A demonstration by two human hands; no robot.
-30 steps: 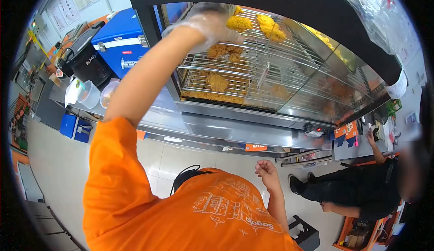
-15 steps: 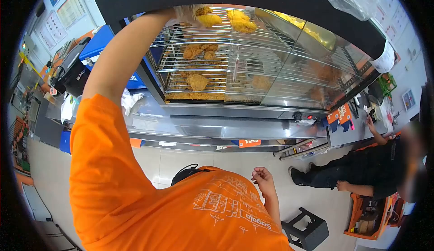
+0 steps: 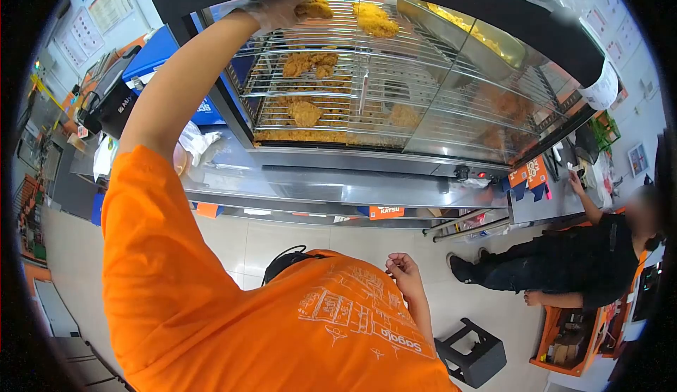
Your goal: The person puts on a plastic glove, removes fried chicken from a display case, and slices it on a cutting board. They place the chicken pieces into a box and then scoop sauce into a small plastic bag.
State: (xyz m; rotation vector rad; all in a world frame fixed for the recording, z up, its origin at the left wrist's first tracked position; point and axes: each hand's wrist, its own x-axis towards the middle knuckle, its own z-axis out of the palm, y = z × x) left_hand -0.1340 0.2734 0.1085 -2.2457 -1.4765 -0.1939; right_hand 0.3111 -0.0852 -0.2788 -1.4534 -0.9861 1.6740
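My left hand (image 3: 275,11), in a clear plastic glove, reaches into the upper shelf of a glass-fronted warming cabinet (image 3: 331,158). Its fingers are closed on a piece of fried chicken (image 3: 315,9) at the wire rack; the fingertips are partly hidden. Just right of it lies a yellow fried piece (image 3: 375,20). Lower racks hold brown fried chicken (image 3: 309,64) and another breaded piece (image 3: 305,114). My right hand (image 3: 403,273) hangs bare in front of my body, its fingers loosely bent and apart, with nothing visible in them.
A metal tray (image 3: 504,50) of yellow food sits behind the glass at right. Below the cabinet runs a steel counter (image 3: 310,194). A black stool (image 3: 476,353) stands on the floor. At right, a person in dark clothes (image 3: 557,261) reaches over another counter.
My left hand has shifted slightly up at the top rack, and the chicken by its fingers has moved up and left. My right hand has barely moved.
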